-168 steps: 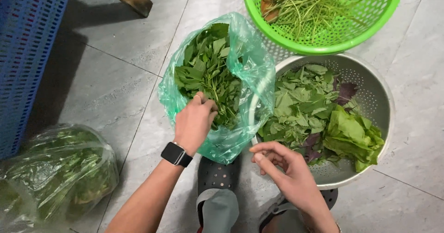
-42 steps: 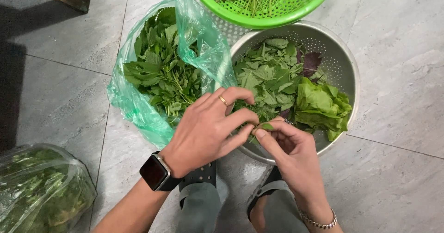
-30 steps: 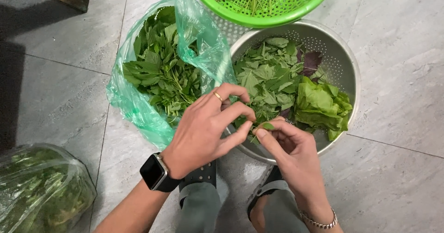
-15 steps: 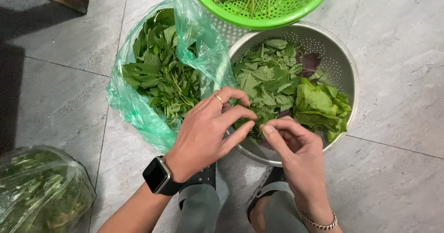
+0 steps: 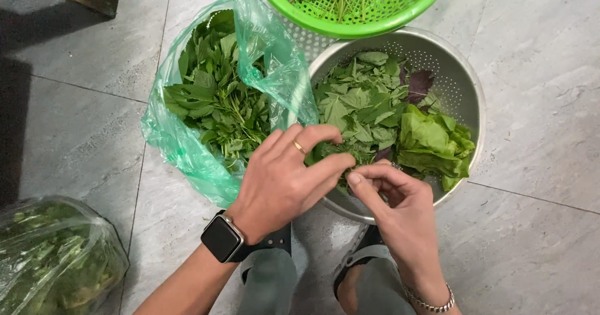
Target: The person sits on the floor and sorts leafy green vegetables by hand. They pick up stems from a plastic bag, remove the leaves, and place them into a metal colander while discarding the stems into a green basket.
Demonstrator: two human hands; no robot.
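Both hands (image 5: 337,184) pinching leafy sprig (image 5: 340,155) over perforated steel colander (image 5: 465,84)

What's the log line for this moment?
left hand: pinching sprig | right hand: plucking it | over colander | bag open beside

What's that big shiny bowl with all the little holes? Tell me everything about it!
The metal colander is round, silvery and dotted with small holes. It sits upright on the grey tiled floor, holding picked green leaves, one purple leaf and a bright green leafy bunch. The green plastic basket overlaps its top rim, and the green plastic bag leans against its left side. The left hand and right hand work over its near edge.
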